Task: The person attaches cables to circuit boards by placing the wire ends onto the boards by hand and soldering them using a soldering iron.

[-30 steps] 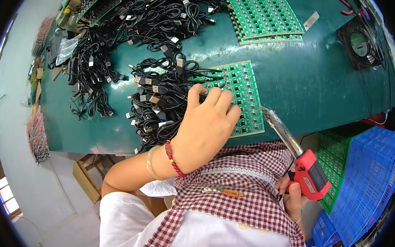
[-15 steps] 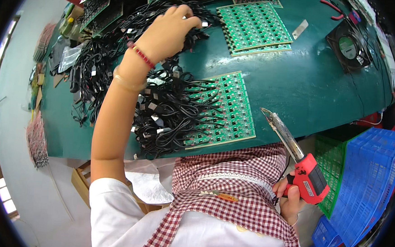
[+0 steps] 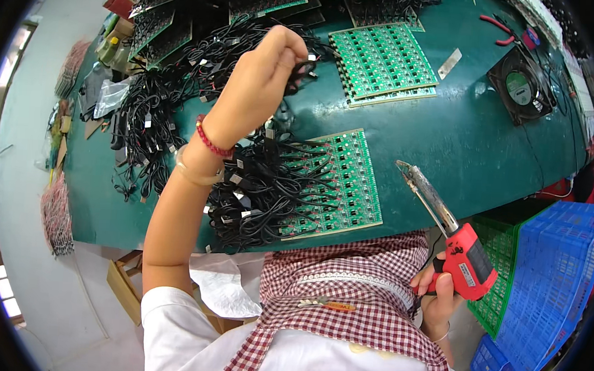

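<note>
My left hand (image 3: 266,71) reaches over the heap of black USB cables (image 3: 212,65), its fingers closed on a black USB cable (image 3: 304,70) whose loops show beside the fingertips. Below that hand lies a green circuit board panel (image 3: 351,182), with several black cables (image 3: 255,196) joined along its left part and their plugs bunched to the left. In my right hand (image 3: 436,296) is a red soldering gun (image 3: 469,261), gripped by its handle. Its metal barrel points up and left, and the tip is above the table to the right of the panel.
A stack of green panels (image 3: 386,62) sits farther back on the green table (image 3: 462,148). More boards with cables (image 3: 163,34) stand at the far left. On the right are a black fan (image 3: 520,87), red pliers (image 3: 498,29), a metal strip (image 3: 449,63) and a blue crate (image 3: 550,269).
My left hand has drawn its fingers together on a cable at the heap's right edge. The right hand holds the soldering gun almost still. The whole view has shifted slightly.
</note>
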{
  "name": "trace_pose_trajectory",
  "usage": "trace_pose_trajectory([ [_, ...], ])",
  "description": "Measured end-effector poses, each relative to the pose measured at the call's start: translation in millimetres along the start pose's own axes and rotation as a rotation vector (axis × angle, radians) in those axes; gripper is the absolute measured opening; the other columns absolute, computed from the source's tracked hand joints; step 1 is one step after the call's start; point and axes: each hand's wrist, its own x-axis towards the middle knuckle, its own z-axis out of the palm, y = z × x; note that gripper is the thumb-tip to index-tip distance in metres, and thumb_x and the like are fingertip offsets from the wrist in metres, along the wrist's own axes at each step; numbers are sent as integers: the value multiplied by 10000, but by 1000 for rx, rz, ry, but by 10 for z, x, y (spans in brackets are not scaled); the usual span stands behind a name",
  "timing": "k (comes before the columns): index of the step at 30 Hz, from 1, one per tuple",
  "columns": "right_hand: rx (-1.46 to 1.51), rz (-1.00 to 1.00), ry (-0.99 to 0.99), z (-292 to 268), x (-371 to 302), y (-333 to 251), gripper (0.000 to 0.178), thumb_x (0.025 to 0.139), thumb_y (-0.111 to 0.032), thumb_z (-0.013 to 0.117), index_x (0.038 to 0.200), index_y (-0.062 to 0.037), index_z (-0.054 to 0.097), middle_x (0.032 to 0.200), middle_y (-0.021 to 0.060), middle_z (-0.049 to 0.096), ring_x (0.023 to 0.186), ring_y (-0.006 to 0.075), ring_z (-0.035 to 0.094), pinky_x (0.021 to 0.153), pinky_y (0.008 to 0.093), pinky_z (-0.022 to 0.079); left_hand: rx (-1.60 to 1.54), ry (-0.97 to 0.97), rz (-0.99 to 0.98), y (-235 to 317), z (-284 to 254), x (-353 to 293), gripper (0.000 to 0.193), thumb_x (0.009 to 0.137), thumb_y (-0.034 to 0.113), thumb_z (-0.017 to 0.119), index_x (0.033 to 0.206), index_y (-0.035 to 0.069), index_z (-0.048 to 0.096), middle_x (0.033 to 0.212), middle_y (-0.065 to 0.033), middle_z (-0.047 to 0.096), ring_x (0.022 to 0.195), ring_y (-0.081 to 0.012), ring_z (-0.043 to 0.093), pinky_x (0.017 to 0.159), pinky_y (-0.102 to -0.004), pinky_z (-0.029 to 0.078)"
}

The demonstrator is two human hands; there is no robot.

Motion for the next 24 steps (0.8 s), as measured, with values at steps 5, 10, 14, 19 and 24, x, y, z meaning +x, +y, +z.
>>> trace_pose_trajectory([
  [5, 22, -18, 4, 18, -23, -11, 386, 918, -287, 488, 1108, 45, 435, 559, 75, 474, 434, 140, 444, 461, 276, 449, -692, 70, -488, -136, -182, 16, 391, 1008, 353, 360, 1058, 14, 548, 777, -20, 537, 657, -87, 487, 584, -203, 421],
  [10, 13, -1, 90, -7, -35, 1, 383, 918, -295, 492, 1098, 39, 437, 554, 68, 470, 428, 133, 444, 453, 263, 442, -709, 28, -551, -49, -184, -28, 417, 1000, 349, 391, 1090, -13, 578, 803, -1, 559, 672, -84, 503, 597, -200, 424],
  [14, 17, -14, 97, 5, -15, -18, 387, 921, -298, 489, 1102, 40, 436, 548, 62, 466, 428, 130, 444, 448, 260, 436, -1020, 143, -469, -8, -341, -232, 243, 969, 201, 492, 1085, 5, 576, 946, -32, 599, 828, -124, 587, 746, -250, 500],
  [19, 21, -12, 81, 12, 19, -4, 385, 924, -298, 479, 1101, 40, 430, 534, 57, 457, 421, 127, 439, 444, 253, 429, -1003, 429, -447, 521, -328, -867, 72, 920, 43, 522, 978, 3, 511, 1015, -81, 574, 1024, -208, 579, 1004, -365, 449],
  [24, 32, -7, 50, 21, 74, 18, 376, 929, -293, 470, 1099, 40, 430, 533, 53, 454, 417, 123, 434, 443, 249, 430, 144, 371, -411, 418, -80, -1481, 231, 785, -51, 579, 1000, 11, 522, 1031, -93, 516, 972, -200, 520, 857, -290, 420],
])
